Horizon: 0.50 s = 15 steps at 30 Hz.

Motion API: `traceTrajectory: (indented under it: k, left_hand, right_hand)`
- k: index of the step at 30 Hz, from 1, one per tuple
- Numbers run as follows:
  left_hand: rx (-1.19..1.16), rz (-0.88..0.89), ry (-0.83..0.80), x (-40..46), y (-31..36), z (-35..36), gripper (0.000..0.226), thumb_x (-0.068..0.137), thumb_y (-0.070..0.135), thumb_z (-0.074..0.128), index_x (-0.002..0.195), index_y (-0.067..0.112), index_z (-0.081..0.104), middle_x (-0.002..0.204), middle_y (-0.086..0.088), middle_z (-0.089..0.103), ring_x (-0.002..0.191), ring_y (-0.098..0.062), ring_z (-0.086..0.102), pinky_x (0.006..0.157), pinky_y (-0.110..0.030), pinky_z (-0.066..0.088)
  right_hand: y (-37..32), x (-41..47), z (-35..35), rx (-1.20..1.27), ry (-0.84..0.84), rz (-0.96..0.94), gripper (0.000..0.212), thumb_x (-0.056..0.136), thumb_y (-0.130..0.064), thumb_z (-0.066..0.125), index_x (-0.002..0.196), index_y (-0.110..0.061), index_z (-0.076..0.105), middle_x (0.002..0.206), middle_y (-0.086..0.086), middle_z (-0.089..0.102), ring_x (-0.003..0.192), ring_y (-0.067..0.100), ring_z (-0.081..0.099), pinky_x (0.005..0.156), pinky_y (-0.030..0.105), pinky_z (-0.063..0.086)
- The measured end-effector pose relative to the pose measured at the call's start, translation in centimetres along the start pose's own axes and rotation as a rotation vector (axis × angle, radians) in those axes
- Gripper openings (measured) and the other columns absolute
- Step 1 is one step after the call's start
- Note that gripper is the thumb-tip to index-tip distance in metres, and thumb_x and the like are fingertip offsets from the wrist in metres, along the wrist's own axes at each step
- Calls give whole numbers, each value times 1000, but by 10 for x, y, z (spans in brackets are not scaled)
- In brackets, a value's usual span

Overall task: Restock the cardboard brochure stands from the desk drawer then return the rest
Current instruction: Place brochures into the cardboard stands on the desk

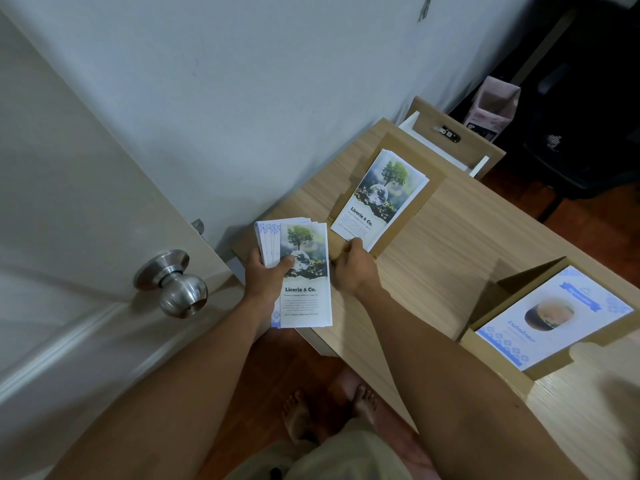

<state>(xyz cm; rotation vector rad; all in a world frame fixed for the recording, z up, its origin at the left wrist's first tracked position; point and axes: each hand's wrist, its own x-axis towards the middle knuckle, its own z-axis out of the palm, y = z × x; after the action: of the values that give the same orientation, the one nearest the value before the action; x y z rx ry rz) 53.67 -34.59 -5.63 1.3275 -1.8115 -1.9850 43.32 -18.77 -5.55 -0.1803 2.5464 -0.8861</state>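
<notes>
My left hand [265, 277] grips a fanned stack of brochures [304, 299], with a tree-and-globe "Liceria & Co." leaflet on top and blue-patterned ones behind. My right hand [353, 268] pinches the front lip of a cardboard brochure stand [408, 220] on the wooden desk [450, 244]. That stand holds several of the same tree-and-globe brochures [379, 195]. A second cardboard stand [502, 362] at the right holds blue-patterned brochures [554, 317]. At the desk's far end the drawer [460, 140] stands pulled out.
A cream door with a steel knob [176, 284] hangs open at my left, close to the desk's corner. A pink carton [491, 105] and a dark chair [581, 116] stand beyond the drawer. My bare feet [329, 410] are on the red-brown floor.
</notes>
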Motion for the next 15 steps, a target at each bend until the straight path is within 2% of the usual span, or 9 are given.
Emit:
traceTrajectory:
  k: [2,4,6,8,10,12,13,15]
  left_hand:
    - [-34,-6,-24,-1,4,1,48,87,12,80,128,13,55,110,-7,70,86,-20,73,57,-27,59]
    - [-65,-9,-48,-2,8,2,48,86,10,81,127,12,55,112,-11,70,87,-23,73,56,-28,59]
    - [-102,-13,-69,-5,11,4,49,85,8,81,127,11,55,114,-14,70,92,-30,73,61,-35,61]
    - [-121,-22,-75,-8,13,6,50,85,8,81,127,11,55,115,-15,71,93,-32,74,64,-40,63]
    - [-126,-33,-91,-12,14,8,50,84,11,82,127,12,56,114,-16,72,93,-35,75,69,-47,65]
    - [-134,-51,-119,-18,13,10,49,85,15,82,126,14,57,114,-16,73,95,-38,75,76,-57,64]
    - [-136,-60,-132,-19,13,12,47,87,18,81,127,15,57,114,-16,74,96,-38,75,77,-59,63]
    - [-149,-62,-167,-26,12,16,37,93,24,76,125,17,59,114,-14,75,92,-32,77,72,-53,65]
  right_hand:
    - [-1,-5,-4,109,36,12,15,100,-23,46,99,-11,53,93,6,67,82,26,62,71,39,51]
    - [-5,-11,-8,333,13,41,22,101,-28,50,87,-10,54,82,3,67,72,20,61,61,33,52]
    - [-9,-18,-14,553,-56,86,28,97,-33,62,84,-11,53,74,4,65,61,16,58,49,25,47]
    - [-10,-25,-21,608,-106,81,33,91,-37,75,85,-10,56,72,3,65,53,8,58,46,20,44]
    - [-9,-32,-26,658,-131,55,31,87,-26,82,82,-8,57,68,2,64,46,2,56,42,15,41]
    - [-6,-39,-33,681,-130,37,27,88,-16,81,78,-7,57,67,4,63,44,1,55,42,15,40]
    - [-4,-42,-36,676,-131,37,26,89,-14,80,77,-6,58,68,6,63,45,3,54,43,16,40]
    - [0,-48,-42,679,-121,42,25,91,-12,77,75,-5,59,69,7,65,46,5,55,44,17,42]
